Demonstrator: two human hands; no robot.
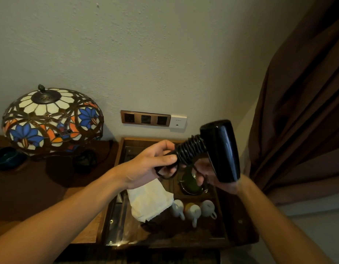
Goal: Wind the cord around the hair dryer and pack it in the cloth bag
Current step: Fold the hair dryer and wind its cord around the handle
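Where mugs (192, 211) crowd the tray (221, 210)

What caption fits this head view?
Left hand winds cord around black hair dryer held by right hand.

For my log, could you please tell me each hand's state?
Left hand: grips the cord end.
Right hand: holds the hair dryer.

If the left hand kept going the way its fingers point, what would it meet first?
The left hand, gripping the cord-wound handle, points right. It would likely meet the right hand first, under the hair dryer. Depth between them is unclear.
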